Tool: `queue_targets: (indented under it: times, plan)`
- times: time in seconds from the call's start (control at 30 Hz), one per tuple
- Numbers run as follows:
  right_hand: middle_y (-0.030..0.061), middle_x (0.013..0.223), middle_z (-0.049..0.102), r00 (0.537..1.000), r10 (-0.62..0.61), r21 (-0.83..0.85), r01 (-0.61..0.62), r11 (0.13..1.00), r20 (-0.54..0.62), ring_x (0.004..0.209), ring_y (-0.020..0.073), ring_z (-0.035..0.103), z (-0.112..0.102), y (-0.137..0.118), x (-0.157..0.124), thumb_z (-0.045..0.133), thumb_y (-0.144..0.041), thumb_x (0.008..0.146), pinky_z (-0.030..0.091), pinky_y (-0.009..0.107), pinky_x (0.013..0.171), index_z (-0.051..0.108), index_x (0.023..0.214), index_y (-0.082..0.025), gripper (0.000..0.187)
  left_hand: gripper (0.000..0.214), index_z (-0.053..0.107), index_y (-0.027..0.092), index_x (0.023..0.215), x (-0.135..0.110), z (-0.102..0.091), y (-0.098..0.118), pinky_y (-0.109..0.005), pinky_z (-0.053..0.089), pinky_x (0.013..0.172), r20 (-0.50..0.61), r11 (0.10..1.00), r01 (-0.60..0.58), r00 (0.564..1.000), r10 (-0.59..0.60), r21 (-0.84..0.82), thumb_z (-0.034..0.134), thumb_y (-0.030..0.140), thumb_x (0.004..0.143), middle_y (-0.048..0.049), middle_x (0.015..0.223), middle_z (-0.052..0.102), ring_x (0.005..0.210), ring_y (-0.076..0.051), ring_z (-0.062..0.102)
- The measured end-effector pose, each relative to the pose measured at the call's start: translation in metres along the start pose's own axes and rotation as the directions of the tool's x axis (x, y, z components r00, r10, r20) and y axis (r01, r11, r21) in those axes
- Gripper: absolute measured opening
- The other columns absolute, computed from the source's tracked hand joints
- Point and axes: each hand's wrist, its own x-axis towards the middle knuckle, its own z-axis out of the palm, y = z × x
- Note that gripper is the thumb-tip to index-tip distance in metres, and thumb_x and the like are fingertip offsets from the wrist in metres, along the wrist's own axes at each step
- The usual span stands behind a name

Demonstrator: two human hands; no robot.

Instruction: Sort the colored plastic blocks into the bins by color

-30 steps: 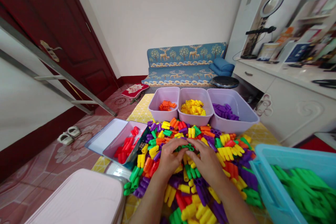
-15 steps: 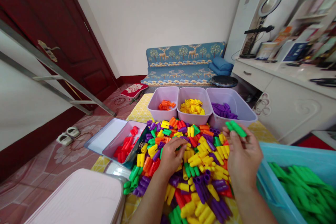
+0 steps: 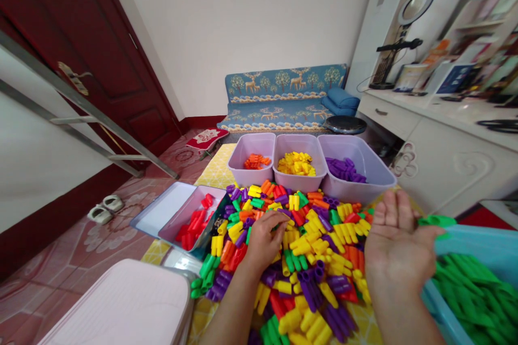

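My right hand [image 3: 399, 242] is turned palm up beside the blue bin, its fingers stretched out and nothing in the palm. Just past its thumb, a green plastic piece [image 3: 437, 220] shows at the bin's rim, apparently free of the fingers. Many green pieces [image 3: 479, 285] fill the lower part of the blue bin [image 3: 481, 240]. My left hand [image 3: 265, 240] lies over the mixed pile [image 3: 311, 245] of yellow, purple, red, orange and green tube-shaped pieces. Its fingers are curled, with the tips close together; whatever they hold is hidden.
Behind the pile stand three lilac bins, with orange pieces [image 3: 257, 161], yellow pieces [image 3: 297, 164] and purple pieces [image 3: 346, 170]. At left is an opened box [image 3: 170, 218] with red pieces [image 3: 194, 229]. A pink lid [image 3: 121, 307] lies front left. A ladder [image 3: 81, 102] leans farther left.
My right hand has moved right towards the blue bin, turned palm up and opened, letting go of the green piece. My left hand has stayed in place.
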Motion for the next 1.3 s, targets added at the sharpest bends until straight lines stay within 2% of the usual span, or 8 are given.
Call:
queue_targets:
  times: [0.2, 0.3, 0.4, 0.5, 0.57, 0.67, 0.87, 1.3]
  plan:
    - [0.0118, 0.129, 0.058, 0.999, 0.025, -0.017, -0.024, 1.0, 0.027, 0.112, 0.0231, 0.061, 0.0, 0.007, -0.005, 0.04, -0.049, 0.089, 0.047, 0.043, 0.091, 0.054, 0.108, -0.024, 0.035, 0.017, 0.068, 0.02, 0.092, -0.002, 0.001, -0.002, -0.026, 0.051, 0.082, -0.012, 1.0, -0.021, 1.0, 0.021, 0.003, 0.053, 0.014, 0.088, -0.005, 0.093, 0.069, 0.089, -0.015, 0.064]
    - [0.0091, 0.105, 0.068, 0.979, 0.025, -0.266, 0.03, 0.964, 0.203, 0.097, 0.0226, 0.064, -0.002, 0.027, -0.007, 0.052, -0.043, 0.084, 0.048, 0.04, 0.085, 0.061, 0.099, -0.021, 0.029, 0.017, 0.067, 0.02, 0.093, -0.006, 0.001, -0.005, -0.027, 0.052, 0.079, -0.049, 0.998, -0.052, 0.997, 0.053, 0.02, 0.052, 0.014, 0.088, -0.0052, 0.092, 0.07, 0.087, -0.016, 0.065]
    - [0.0106, 0.107, 0.067, 0.852, 0.053, -0.595, 0.318, 0.738, 0.521, 0.103, 0.0257, 0.06, -0.007, 0.05, -0.009, 0.054, -0.041, 0.083, 0.043, 0.046, 0.094, 0.065, 0.103, -0.019, 0.032, 0.017, 0.067, 0.021, 0.095, -0.008, 0.0, -0.006, -0.03, 0.051, 0.079, -0.123, 0.989, -0.097, 0.986, 0.111, 0.112, 0.053, 0.015, 0.087, -0.0054, 0.09, 0.07, 0.086, -0.017, 0.065]
    - [0.0158, 0.128, 0.057, 0.694, 0.062, -0.657, 0.643, 0.394, 0.717, 0.12, 0.0312, 0.049, -0.012, 0.066, -0.012, 0.057, -0.036, 0.081, 0.036, 0.05, 0.104, 0.063, 0.115, -0.015, 0.04, 0.017, 0.067, 0.023, 0.095, -0.007, -0.003, -0.003, -0.036, 0.048, 0.085, -0.211, 0.963, -0.084, 0.967, 0.14, 0.254, 0.055, 0.015, 0.086, -0.0056, 0.095, 0.069, 0.093, -0.02, 0.062]
    - [0.0179, 0.137, 0.049, 0.65, 0.102, -0.654, 0.724, 0.219, 0.753, 0.124, 0.0335, 0.045, -0.014, 0.069, -0.016, 0.056, -0.033, 0.082, 0.036, 0.051, 0.104, 0.061, 0.122, -0.013, 0.045, 0.018, 0.067, 0.024, 0.098, -0.005, -0.004, -0.001, -0.04, 0.046, 0.092, -0.231, 0.943, -0.03, 0.967, 0.111, 0.331, 0.056, 0.017, 0.085, -0.007, 0.11, 0.065, 0.105, -0.022, 0.059]
    - [0.0156, 0.14, 0.046, 0.627, 0.17, -0.646, 0.757, 0.097, 0.76, 0.119, 0.0328, 0.049, -0.014, 0.068, -0.02, 0.055, -0.032, 0.084, 0.041, 0.05, 0.1, 0.059, 0.126, -0.016, 0.045, 0.029, 0.065, 0.025, 0.11, -0.003, -0.004, 0.002, -0.046, 0.041, 0.098, -0.173, 0.902, 0.036, 0.984, 0.043, 0.43, 0.062, 0.025, 0.081, -0.0088, 0.132, 0.053, 0.12, -0.028, 0.05]
    - [0.0137, 0.127, 0.054, 0.568, 0.175, -0.594, 0.779, 0.199, 0.804, 0.113, 0.0296, 0.052, -0.011, 0.065, -0.023, 0.057, -0.032, 0.083, 0.043, 0.048, 0.098, 0.061, 0.12, -0.017, 0.04, 0.034, 0.065, 0.029, 0.112, -0.004, -0.003, 0.0, -0.048, 0.039, 0.095, -0.016, 0.885, 0.027, 1.0, -0.022, 0.465, 0.063, 0.032, 0.079, -0.0072, 0.132, 0.055, 0.114, -0.03, 0.052]
    - [0.0102, 0.122, 0.054, 0.571, 0.217, -0.607, 0.692, 0.392, 0.792, 0.115, 0.0246, 0.052, -0.006, 0.063, -0.028, 0.052, -0.014, 0.072, 0.042, 0.041, 0.102, 0.057, 0.121, -0.019, 0.05, 0.027, 0.068, 0.025, 0.102, -0.001, -0.005, 0.002, -0.041, 0.042, 0.088, -0.059, 0.91, 0.067, 0.997, -0.046, 0.409, 0.066, 0.028, 0.075, -0.0065, 0.104, 0.062, 0.1, -0.026, 0.054]
